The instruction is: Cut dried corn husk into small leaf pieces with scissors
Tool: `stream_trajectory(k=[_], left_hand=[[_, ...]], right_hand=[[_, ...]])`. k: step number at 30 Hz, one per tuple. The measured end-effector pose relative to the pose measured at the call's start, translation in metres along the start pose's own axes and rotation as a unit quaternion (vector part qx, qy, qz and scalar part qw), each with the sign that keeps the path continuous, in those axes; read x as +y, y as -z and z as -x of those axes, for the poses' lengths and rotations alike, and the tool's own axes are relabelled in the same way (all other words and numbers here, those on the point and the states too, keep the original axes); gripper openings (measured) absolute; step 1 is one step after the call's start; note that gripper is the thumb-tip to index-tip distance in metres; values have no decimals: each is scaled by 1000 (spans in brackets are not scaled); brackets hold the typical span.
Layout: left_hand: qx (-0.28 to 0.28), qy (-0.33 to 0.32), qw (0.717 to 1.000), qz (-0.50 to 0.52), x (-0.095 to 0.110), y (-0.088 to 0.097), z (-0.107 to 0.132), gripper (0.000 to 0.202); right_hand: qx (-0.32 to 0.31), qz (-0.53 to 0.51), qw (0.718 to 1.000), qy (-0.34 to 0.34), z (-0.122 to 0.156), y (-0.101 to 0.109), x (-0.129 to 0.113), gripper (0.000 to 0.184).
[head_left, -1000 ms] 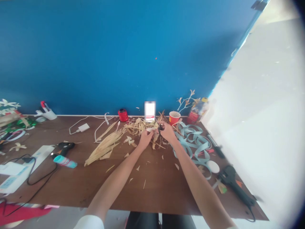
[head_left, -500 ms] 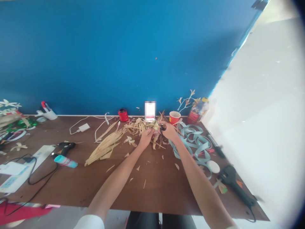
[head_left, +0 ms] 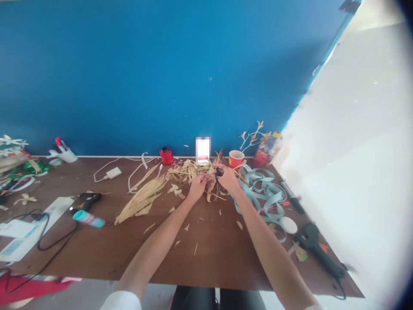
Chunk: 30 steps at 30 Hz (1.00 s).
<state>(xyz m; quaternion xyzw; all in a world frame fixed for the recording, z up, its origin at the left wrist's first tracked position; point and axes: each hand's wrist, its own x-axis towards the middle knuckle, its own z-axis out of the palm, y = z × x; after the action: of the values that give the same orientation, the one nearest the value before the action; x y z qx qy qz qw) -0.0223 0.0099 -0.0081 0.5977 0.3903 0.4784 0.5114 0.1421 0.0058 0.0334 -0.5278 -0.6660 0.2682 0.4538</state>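
My right hand point(head_left: 226, 177) is closed round the dark handles of a pair of scissors point(head_left: 217, 172), whose blades point up and left. Just left of it, my left hand point(head_left: 199, 186) pinches something small and pale, too small to make out, probably of the same dry material. Both hands are over a heap of dry husk scraps point(head_left: 185, 171). A bundle of dried husk strips point(head_left: 142, 200) lies left of my left hand, and a pale husk flower point(head_left: 175, 190) rests between them. Behind the hands a bright phone point(head_left: 203, 150) stands upright.
Light-blue ribbon point(head_left: 263, 189) is piled right of my right hand, with a red paper cup point(head_left: 236, 159) behind. A glue gun point(head_left: 318, 247) lies at the right edge. To the left are a blue tube point(head_left: 88, 218), a power strip point(head_left: 37, 228) and a red can point(head_left: 167, 156).
The scissors in my right hand have turned slightly, and their handles show more plainly. My left hand stays almost where it was, still pinching.
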Motion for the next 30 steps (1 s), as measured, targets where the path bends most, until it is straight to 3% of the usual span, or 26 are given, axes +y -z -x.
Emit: stream_trajectory(k=[8,15,20,30], left_hand=[[31,6,999,7,4,-1,2,34],[38,3,999,5,6,-1,3,32],[44,-4,999,-9,10,0,5,35],[102,-10,995,-7,9,2,5,34]], right_hand=[[28,60,998,2,1,3,-4,38],[-29,18,999,25,3,4,-8,49],[-26,37,999,8,4,4,-10,49],[-35,-61,997,-16,1,-1,-2,53]])
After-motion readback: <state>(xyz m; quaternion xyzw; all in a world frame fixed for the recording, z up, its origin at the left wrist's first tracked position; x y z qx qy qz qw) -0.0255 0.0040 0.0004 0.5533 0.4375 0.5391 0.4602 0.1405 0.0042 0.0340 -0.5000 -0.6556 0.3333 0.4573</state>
